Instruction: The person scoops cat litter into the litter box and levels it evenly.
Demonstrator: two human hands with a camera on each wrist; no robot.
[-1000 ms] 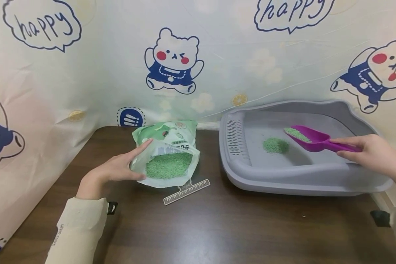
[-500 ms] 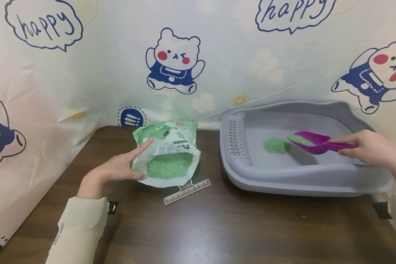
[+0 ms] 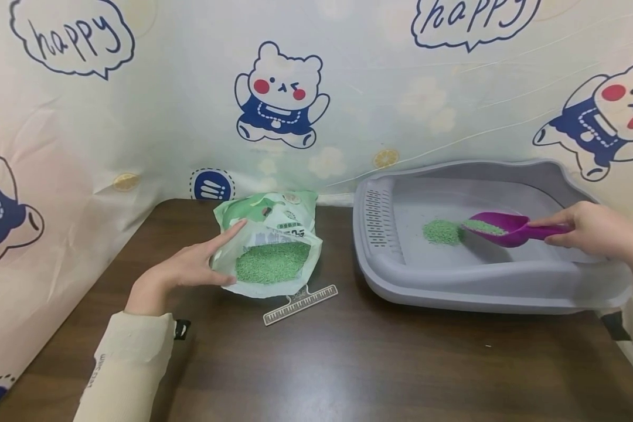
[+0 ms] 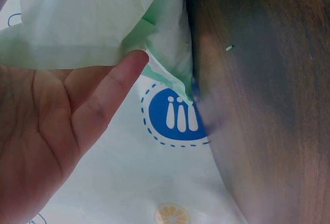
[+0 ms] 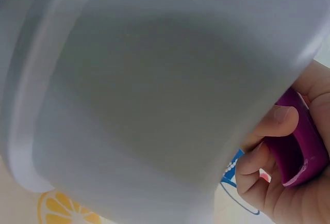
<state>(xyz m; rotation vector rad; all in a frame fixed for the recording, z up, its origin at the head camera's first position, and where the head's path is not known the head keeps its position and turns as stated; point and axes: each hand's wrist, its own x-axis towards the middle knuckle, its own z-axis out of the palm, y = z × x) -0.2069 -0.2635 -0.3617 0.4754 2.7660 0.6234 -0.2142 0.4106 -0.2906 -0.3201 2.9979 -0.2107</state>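
Observation:
My right hand [image 3: 601,230] grips the handle of a purple scoop [image 3: 518,233] holding green pellets, low over the grey tray [image 3: 485,287]. The scoop's tip is beside a small pile of green pellets [image 3: 442,232] on the tray floor. In the right wrist view, the fingers are curled round the purple handle [image 5: 304,141], and the tray wall [image 5: 154,90] hides the scoop's bowl. With thumb and fingers spread, my left hand [image 3: 181,268] rests against the left edge of an open bag [image 3: 264,289] of green pellets. The left wrist view shows the palm beside the pale bag [image 4: 87,22].
A clear ruler-like clip [image 3: 300,305] lies on the brown table [image 3: 316,363] just in front of the bag. Slots line the tray's left side. A printed cloth [image 3: 358,99] hangs behind the table and along its left side.
The scoop in my right hand has been lowered into the tray and its bowl has levelled, with the tip now beside the pile. My left hand stays against the bag.

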